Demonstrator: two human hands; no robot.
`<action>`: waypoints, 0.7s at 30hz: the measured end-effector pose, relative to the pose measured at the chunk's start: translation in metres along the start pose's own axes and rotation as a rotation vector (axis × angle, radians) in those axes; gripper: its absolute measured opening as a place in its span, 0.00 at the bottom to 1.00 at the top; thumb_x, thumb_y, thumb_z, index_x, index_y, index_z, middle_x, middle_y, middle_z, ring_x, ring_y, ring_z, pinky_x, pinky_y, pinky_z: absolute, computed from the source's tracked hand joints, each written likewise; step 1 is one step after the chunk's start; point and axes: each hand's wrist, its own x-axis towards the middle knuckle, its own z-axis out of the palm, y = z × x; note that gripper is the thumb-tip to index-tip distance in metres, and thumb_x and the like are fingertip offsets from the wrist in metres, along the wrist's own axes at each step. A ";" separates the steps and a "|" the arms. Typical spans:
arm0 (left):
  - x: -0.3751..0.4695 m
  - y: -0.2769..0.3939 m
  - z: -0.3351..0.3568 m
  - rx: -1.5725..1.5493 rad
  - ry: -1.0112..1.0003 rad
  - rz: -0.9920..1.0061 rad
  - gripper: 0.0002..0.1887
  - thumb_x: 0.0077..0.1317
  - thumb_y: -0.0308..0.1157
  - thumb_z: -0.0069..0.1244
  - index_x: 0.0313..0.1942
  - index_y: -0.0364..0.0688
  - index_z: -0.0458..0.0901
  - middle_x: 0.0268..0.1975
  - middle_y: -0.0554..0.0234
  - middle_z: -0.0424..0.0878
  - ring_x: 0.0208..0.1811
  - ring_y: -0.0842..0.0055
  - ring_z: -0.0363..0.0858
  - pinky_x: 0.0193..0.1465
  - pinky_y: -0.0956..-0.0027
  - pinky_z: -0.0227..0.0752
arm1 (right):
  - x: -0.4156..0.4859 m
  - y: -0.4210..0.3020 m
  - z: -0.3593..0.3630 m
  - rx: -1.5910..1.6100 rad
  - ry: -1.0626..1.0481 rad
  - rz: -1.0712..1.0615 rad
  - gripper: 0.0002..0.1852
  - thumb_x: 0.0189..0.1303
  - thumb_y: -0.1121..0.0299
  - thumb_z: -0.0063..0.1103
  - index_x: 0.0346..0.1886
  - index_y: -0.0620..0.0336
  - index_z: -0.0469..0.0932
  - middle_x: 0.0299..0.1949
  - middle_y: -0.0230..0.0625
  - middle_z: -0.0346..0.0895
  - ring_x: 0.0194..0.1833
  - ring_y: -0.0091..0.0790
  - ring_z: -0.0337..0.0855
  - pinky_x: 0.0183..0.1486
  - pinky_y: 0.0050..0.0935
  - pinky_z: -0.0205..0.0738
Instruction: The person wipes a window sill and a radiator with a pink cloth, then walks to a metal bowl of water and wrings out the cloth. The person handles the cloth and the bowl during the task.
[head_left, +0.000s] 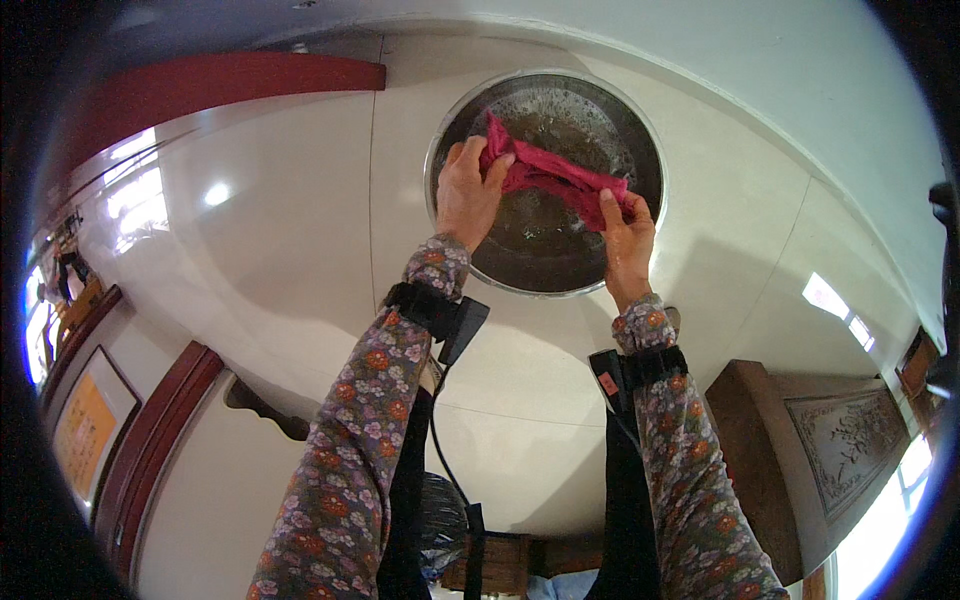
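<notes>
A wet-looking crimson cloth is stretched between my two hands above a round metal basin. Sudsy, murky water fills part of the basin. My left hand grips the cloth's upper left end, near the basin's left side. At the cloth's lower right end, my right hand pinches it between thumb and fingers, close to the basin's right rim. The cloth hangs bunched and slopes down to the right.
The basin stands on a pale tiled floor near a white wall. A carved dark wooden piece of furniture is at the lower right. Red wooden trim runs at the upper left. A black plastic bag lies below, between my legs.
</notes>
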 end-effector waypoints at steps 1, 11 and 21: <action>-0.002 -0.002 -0.003 0.076 -0.007 0.013 0.17 0.65 0.35 0.55 0.51 0.37 0.74 0.48 0.43 0.75 0.45 0.52 0.77 0.46 0.54 0.71 | 0.000 0.003 -0.001 -0.226 0.005 -0.071 0.15 0.67 0.65 0.61 0.50 0.65 0.75 0.42 0.36 0.82 0.41 0.32 0.82 0.44 0.33 0.77; -0.025 0.014 0.053 0.585 -0.426 0.277 0.32 0.51 0.27 0.58 0.60 0.44 0.73 0.58 0.53 0.72 0.62 0.56 0.65 0.64 0.48 0.56 | 0.006 0.022 -0.023 -0.850 -0.079 -0.426 0.15 0.63 0.71 0.60 0.50 0.67 0.74 0.39 0.53 0.79 0.44 0.57 0.80 0.48 0.45 0.75; -0.045 0.070 -0.037 -0.140 -0.501 0.223 0.20 0.54 0.24 0.57 0.48 0.39 0.74 0.45 0.51 0.70 0.47 0.52 0.73 0.50 0.56 0.72 | -0.021 -0.032 0.022 0.624 -0.411 0.708 0.36 0.66 0.37 0.50 0.60 0.62 0.70 0.47 0.42 0.80 0.46 0.40 0.83 0.51 0.39 0.81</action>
